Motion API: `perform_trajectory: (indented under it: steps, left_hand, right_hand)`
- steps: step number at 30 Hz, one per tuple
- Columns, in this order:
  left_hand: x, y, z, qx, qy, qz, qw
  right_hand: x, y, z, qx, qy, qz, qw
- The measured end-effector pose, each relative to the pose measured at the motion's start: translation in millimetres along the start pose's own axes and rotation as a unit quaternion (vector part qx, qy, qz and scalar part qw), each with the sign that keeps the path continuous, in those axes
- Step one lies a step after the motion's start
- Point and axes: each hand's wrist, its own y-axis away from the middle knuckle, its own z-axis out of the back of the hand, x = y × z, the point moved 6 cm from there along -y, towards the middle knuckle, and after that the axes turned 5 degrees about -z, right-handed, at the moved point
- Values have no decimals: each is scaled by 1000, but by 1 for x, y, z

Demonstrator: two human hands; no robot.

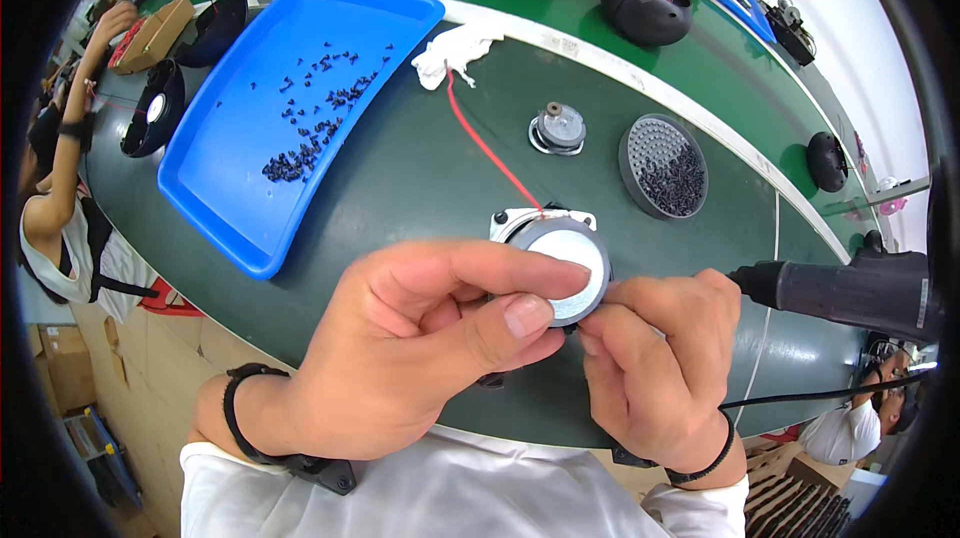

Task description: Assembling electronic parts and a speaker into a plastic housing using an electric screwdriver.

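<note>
Both hands meet over the near edge of the dark green work mat (420, 178), holding a small round speaker driver (562, 256). The driver's flat silver magnet back faces up toward the camera, tipped slightly to the right; being round, it shows no clear long axis, though a pale square frame corner peeks out on its far side. A thin red wire (490, 153) runs from the driver's far edge diagonally away and leftward toward a crumpled white cloth (455, 53).

The left hand (410, 348) wraps the driver from the left: the index finger curls across the near side of the disc and the thumb (500, 328) presses up against its lower rim, so the fingers are pinching the driver. The right hand (655, 358) closes in from the right, its fingers bunched together with the tips against the driver's right rim; how firmly it grips cannot be told.

Beyond the driver on the mat stands a second, smaller speaker driver (557, 128), and right of that a round grey perforated dish (664, 166) filled with black screws. Left of the driver lies a blue plastic tray (230, 198) scattered with small black screws (310, 128). To the driver's right a black electric screwdriver (850, 288) hangs level, its nose pointing toward the right hand
</note>
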Motion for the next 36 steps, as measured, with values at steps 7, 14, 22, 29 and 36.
perform_trajectory:
  steps: [7, 14, 22, 29, 36]
  left_hand:
    - [-12, -7, -3, -23, -29, -10, 999]
    - [-7, -7, -3, -10, -12, 10, 1000]
    - [-9, -6, -5, -14, 3, 0, 1000]
    - [-6, -7, -3, -1, -21, -3, 1000]
    - [-7, -7, -5, 4, -17, -43, 999]
  right_hand:
    - [0, -8, -4, -41, 15, 36, 998]
    - [-6, -4, -5, -31, -15, 53, 998]
    - [-8, -7, -7, -68, -69, -1, 995]
    - [-4, -11, -2, -42, -78, -38, 995]
    - [-5, -15, 0, -15, -85, -41, 995]
